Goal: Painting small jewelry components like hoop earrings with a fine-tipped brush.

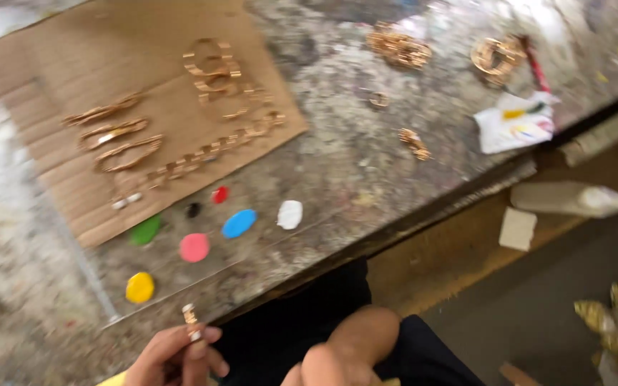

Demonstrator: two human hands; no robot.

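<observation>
Bench edge (395,232) ran diagonally just above both hands, so the worktop sat up and fwd of the grip, w/ open floor off to the right. Left hand (177,357) was low at the frame bottom, fingers pinched shut on a small gold piece (192,322) that stuck up out of the fingertips, white bit at its lower end. Right hand (348,354) was just right of it, apart, curled in a loose fist over the dark lap; couldn't tell if it held anything, too blurry.

Straight above the pinch: 7 paint blobs on the worktop, yellow blob (139,287) nearest, then pink, green, blue, white, red and black further up. Beyond those, a cardboard sheet (51,71) w/ gold ornaments (212,68) laid out on it, well apart from the grip. Far up-right of the hands, more gold bits plus a paint-smeared white rag (516,125) near the bench edge.
</observation>
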